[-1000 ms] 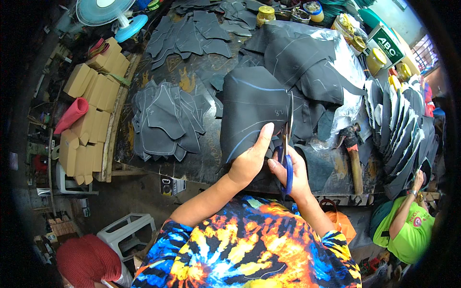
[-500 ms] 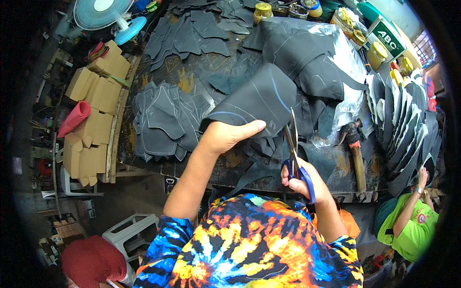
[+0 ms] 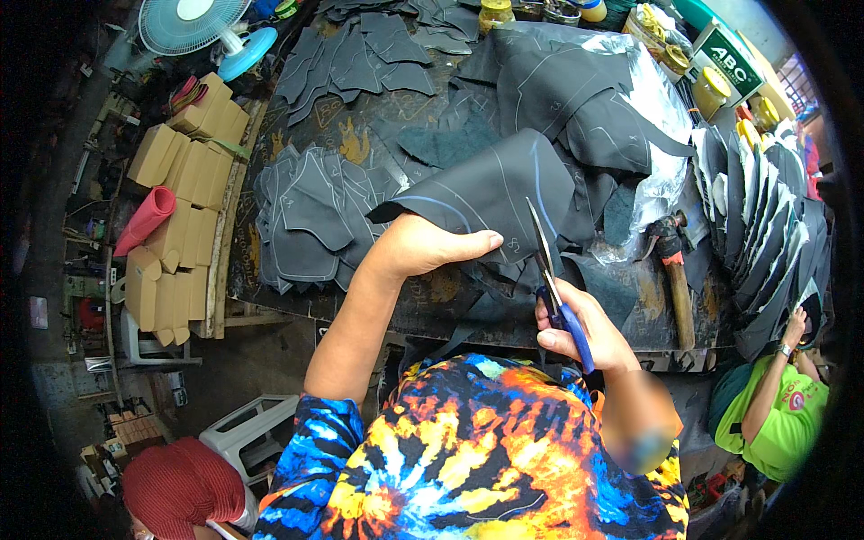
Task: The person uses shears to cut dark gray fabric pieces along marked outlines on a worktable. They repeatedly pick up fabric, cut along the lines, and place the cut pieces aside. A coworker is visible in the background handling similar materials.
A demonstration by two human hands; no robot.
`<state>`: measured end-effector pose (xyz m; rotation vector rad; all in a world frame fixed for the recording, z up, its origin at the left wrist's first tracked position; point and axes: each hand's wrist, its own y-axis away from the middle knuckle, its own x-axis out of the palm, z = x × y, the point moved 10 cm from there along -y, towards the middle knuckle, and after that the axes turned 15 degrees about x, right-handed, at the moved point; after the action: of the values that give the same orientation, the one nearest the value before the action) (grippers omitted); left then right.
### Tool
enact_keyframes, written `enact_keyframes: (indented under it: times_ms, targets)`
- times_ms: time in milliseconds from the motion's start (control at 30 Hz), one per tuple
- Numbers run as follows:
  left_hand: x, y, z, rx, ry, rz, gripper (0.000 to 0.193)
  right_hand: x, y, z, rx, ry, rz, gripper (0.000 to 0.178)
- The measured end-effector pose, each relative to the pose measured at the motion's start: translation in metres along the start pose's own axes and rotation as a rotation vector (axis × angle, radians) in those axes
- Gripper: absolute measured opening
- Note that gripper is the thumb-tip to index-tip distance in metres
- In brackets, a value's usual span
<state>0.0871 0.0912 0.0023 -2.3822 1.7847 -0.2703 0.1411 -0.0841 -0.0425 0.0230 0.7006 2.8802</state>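
My left hand (image 3: 432, 247) grips a black leather piece (image 3: 495, 193) by its near edge, thumb on top and fingers hidden underneath. White outlines and a curved blue line are drawn on the leather. My right hand (image 3: 580, 328) holds blue-handled scissors (image 3: 547, 270), their blades pointing away from me. The blades lie at the right edge of the leather and stand a little apart. To the left of my left hand is a heap of cut black pieces (image 3: 306, 216). Larger marked leather (image 3: 571, 90) lies beyond the held piece.
A hammer (image 3: 673, 279) lies on the dark worktable (image 3: 450, 326) to my right. Beside it stands a row of stacked black pieces (image 3: 760, 225), near a person in a green shirt (image 3: 783, 405). Cardboard boxes (image 3: 180, 225) and a fan (image 3: 193, 22) are at left.
The scissor blades have turned and come closer together along the leather's right edge. My left hand keeps its hold on the leather, which has shifted slightly.
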Motion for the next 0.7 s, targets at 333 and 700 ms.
enact_keyframes:
  times_ms: [333, 700]
  targets:
    - [-0.008, 0.012, 0.011, 0.063, 0.257, -0.237, 0.048, -0.001, 0.005, -0.022, 0.084, -0.106, -0.102, 0.023]
    - [0.002, 0.031, 0.009, 0.148, -0.026, -0.323, 0.051, 0.010, -0.004, -0.010, -0.031, -0.115, -0.047, 0.021]
